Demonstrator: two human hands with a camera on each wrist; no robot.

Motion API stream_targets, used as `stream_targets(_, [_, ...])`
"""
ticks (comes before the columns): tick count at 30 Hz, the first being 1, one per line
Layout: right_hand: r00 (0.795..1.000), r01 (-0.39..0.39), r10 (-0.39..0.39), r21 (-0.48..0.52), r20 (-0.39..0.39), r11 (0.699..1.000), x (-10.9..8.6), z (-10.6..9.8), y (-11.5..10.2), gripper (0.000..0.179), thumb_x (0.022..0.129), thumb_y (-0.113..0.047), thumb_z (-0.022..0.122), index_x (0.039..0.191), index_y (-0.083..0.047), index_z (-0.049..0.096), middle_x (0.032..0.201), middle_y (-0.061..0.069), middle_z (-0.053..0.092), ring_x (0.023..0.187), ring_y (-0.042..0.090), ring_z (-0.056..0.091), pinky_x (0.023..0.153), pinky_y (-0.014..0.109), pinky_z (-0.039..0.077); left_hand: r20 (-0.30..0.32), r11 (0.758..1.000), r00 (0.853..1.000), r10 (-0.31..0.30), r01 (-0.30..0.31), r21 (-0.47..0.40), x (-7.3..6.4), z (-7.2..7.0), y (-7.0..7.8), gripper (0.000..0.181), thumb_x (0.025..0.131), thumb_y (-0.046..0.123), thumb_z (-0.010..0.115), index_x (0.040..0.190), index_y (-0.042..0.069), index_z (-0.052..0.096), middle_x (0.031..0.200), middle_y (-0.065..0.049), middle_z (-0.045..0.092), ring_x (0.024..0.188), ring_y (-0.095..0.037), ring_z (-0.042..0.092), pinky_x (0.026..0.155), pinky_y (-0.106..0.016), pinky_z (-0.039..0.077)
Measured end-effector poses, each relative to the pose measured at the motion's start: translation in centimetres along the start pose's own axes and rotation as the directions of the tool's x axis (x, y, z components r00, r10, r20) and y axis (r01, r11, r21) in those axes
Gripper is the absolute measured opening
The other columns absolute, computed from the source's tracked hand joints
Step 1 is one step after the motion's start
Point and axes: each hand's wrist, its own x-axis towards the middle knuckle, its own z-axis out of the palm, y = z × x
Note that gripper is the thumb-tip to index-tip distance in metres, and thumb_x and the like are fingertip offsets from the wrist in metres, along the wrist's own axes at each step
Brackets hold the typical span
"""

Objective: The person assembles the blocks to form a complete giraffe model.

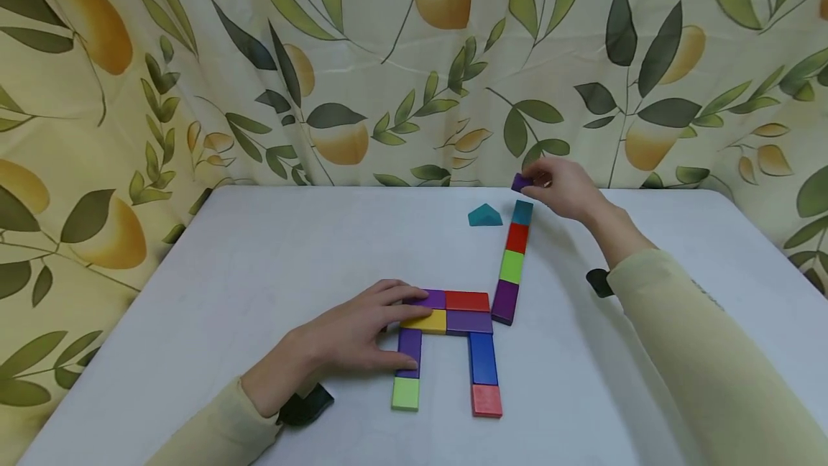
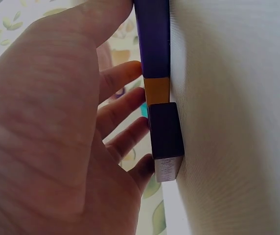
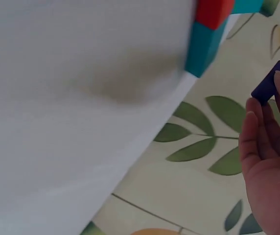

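Near the table's far edge in the head view, my right hand [image 1: 568, 189] pinches a small purple block [image 3: 267, 87] between thumb and fingers, just beyond the teal block [image 1: 522, 212] that tops a slanting column. Below that teal piece lie a red block [image 1: 517, 238], a lime block [image 1: 511, 266] and a dark purple block [image 1: 504, 301]. My left hand [image 1: 349, 329] rests with extended fingers on the left side of a flat block figure. Its fingertips touch a purple block [image 1: 436, 299], a yellow block [image 1: 435, 321] and a purple leg block [image 1: 410, 351].
A teal triangular block [image 1: 485, 216] lies left of the column's top. The figure's right side has red [image 1: 467, 300], purple [image 1: 468, 321], blue [image 1: 483, 358] and pink [image 1: 486, 401] blocks; a lime block [image 1: 405, 394] ends the left leg. A leaf-patterned curtain [image 1: 414, 92] hangs behind the white table [image 1: 291, 250].
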Motion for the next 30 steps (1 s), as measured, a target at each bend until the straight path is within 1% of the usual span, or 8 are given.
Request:
stream_targets(6, [0.997,-0.078,0.078,0.02,0.004,0.997,0.3,0.7,2.2,0.031,0.101,-0.008,0.06,0.129,0.005,0.058,0.124,0.028,0.055,0.115,0.043,0.049,0.094,0.053,0.05,-0.001,1.0,1.0,-0.001,0.001,-0.002,0.1,0.0,-0.1,0.072,0.088,0.057,0.071,0.151,0.03,0.049,0.159,0.014,0.032,0.147,-0.014,0.022,0.11,-0.04,0.04])
stream_targets(12, [0.997,-0.08,0.08,0.006,-0.02,0.997,0.8,1.3,3.6,0.028,0.1,-0.007,0.059,0.125,0.007,0.06,0.12,0.029,0.058,0.111,0.043,0.052,0.09,0.05,0.051,-0.003,1.0,1.0,0.001,-0.001,-0.001,0.1,0.0,-0.1,0.073,0.088,0.057,0.071,0.152,0.03,0.049,0.159,0.014,0.033,0.147,-0.014,0.021,0.111,-0.039,0.039])
stream_targets(16, [0.995,-0.097,0.097,0.0,-0.006,0.995,1.0,1.5,3.9,0.029,0.101,-0.007,0.059,0.125,0.008,0.059,0.121,0.03,0.058,0.11,0.043,0.052,0.089,0.048,0.051,0.002,1.0,1.0,-0.001,0.001,-0.003,0.1,0.0,0.0,0.073,0.088,0.056,0.071,0.152,0.03,0.049,0.159,0.014,0.033,0.147,-0.013,0.021,0.111,-0.038,0.039])
stream_targets(24, [0.994,-0.099,0.098,0.016,0.054,0.995,1.0,1.6,4.1,0.028,0.103,-0.005,0.055,0.127,0.008,0.059,0.125,0.029,0.054,0.116,0.046,0.049,0.101,0.056,0.044,0.003,1.0,1.0,-0.007,0.007,-0.011,0.1,0.0,0.1,0.072,0.088,0.056,0.072,0.151,0.03,0.049,0.158,0.014,0.033,0.147,-0.014,0.022,0.11,-0.04,0.041])
stream_targets(30, [0.994,-0.103,0.103,0.002,0.047,0.995,1.3,1.7,4.3,0.027,0.103,-0.004,0.054,0.127,0.008,0.059,0.126,0.029,0.054,0.117,0.046,0.048,0.102,0.057,0.043,0.006,1.0,1.0,-0.017,0.017,-0.013,0.1,-0.1,0.2,0.073,0.087,0.056,0.072,0.151,0.031,0.049,0.158,0.014,0.033,0.147,-0.014,0.022,0.11,-0.041,0.04])
